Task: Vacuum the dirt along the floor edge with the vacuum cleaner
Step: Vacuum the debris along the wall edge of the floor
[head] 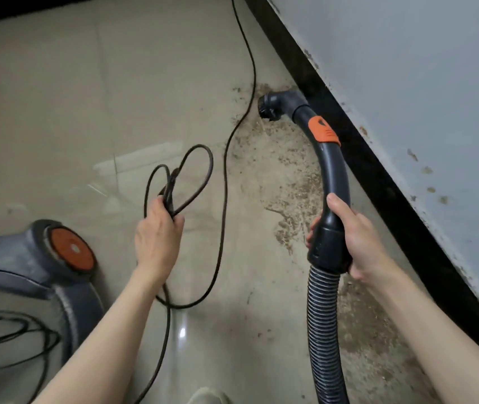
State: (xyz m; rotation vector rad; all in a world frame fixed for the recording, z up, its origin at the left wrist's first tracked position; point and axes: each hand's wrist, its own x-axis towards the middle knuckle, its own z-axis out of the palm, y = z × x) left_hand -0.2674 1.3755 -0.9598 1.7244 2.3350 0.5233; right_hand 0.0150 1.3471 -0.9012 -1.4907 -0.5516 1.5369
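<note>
Your right hand [349,237] grips the black cuff of the vacuum handle [333,176], fingers curled round it just above the point where the ribbed hose [324,325] joins — the hose drops from your fist toward the bottom edge of the view. The handle curves up and away from you, carries an orange slider [323,129], and ends in a round nozzle [273,107] that sits low at the floor beside the black baseboard [378,176]; whether the nozzle touches the floor cannot be told. The dirt [296,182] lies as a brown, grainy band on the beige floor [86,97] along the baseboard, densest around and just below the nozzle and thinning toward your right forearm. Your left hand [159,237] holds a bunch of black power cord [180,179], fingers closed round several loops that stand up above the fist, while one long strand trails off along the floor toward the top of the view, passing just left of the nozzle. The vacuum body [28,266] — grey, with an orange wheel hub [72,249] — rests at lower left, well apart from the dirt, with more cord coiled beside it. The grey wall [422,83] above the baseboard shows brown spatter.
</note>
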